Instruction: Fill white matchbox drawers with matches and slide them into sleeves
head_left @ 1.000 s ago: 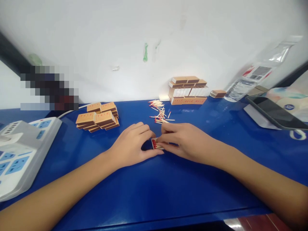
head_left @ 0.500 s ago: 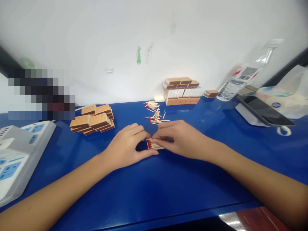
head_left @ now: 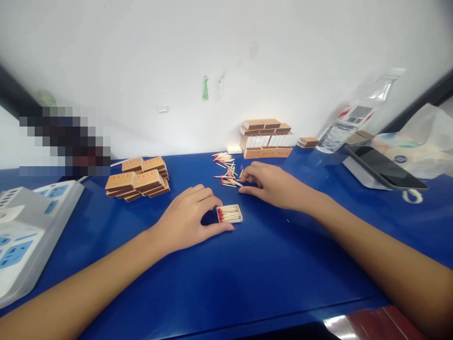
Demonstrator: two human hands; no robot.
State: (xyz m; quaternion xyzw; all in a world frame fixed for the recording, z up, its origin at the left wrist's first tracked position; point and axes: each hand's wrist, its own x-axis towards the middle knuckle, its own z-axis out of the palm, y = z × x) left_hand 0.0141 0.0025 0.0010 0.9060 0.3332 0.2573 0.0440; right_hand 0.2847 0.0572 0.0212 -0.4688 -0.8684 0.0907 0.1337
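Tray partly filled with red-tipped matches, on counter, just right of left hand: thumb and forefinger wide around its end, can't tell if gripping. Right hand slightly parted, at loose matches. Stacked matchboxes beyond left hand, more boxes beyond right.

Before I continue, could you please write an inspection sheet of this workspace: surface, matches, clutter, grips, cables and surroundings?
Surface: blue table, pale specks.
Job's things: match tray holds red-headed matches; loose matches lie beyond it; left matchbox stack, back matchbox stack.
Clutter: bottle, phone, tissue pack, power strip.
Left grip: curved around the match tray's left end; contact unclear.
Right grip: close to the loose matches; hold unclear.
Cables: white cable runs behind the left matchbox stack.
Surroundings: white wall, green mark.
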